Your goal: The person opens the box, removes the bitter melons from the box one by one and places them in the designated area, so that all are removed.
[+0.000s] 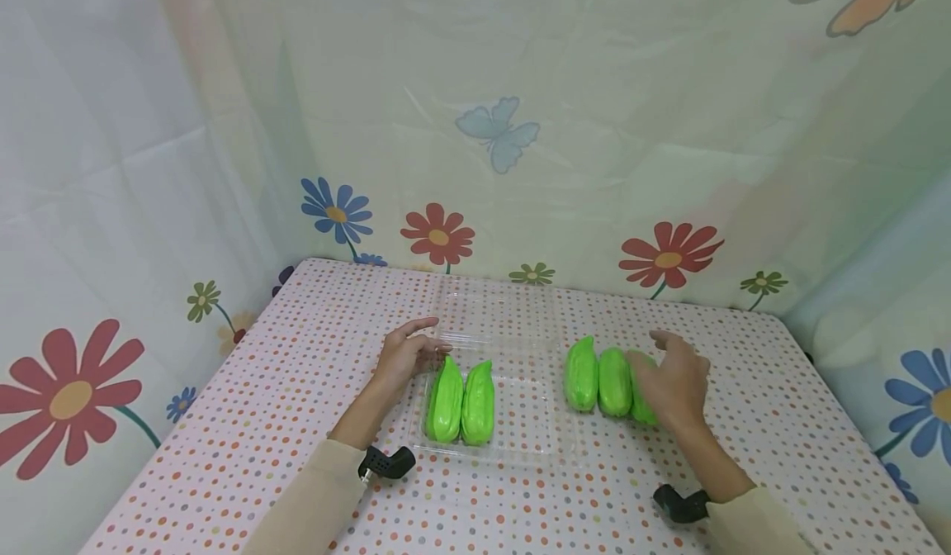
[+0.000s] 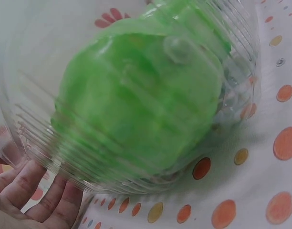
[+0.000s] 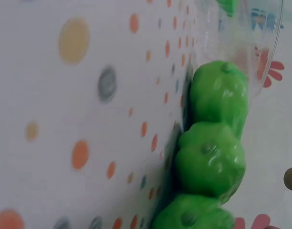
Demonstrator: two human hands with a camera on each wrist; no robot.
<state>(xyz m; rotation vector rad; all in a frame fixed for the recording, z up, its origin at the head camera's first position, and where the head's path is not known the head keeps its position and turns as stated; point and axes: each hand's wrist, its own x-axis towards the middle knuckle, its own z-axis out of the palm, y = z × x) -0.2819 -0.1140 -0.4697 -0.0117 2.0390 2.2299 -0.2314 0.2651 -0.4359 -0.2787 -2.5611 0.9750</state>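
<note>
In the head view, the left hand (image 1: 401, 361), fingers loosely extended, is at the left edge of a clear container (image 1: 520, 415) at centre, holding two green gourds (image 1: 478, 406), while the right hand (image 1: 674, 381), spread and pinching nothing, partly covers the rightmost of three gourds (image 1: 614, 381) on the bench (image 1: 223, 456). The left wrist view shows fingers against the container's ribbed wall, lower left. In the right wrist view, the three gourds line up right of centre, a fingertip apart from them at the right edge.

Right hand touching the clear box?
Apart. The head view shows a plain gap between the right hand and the clear box, with the middle loose green vegetable lying between them.
</note>
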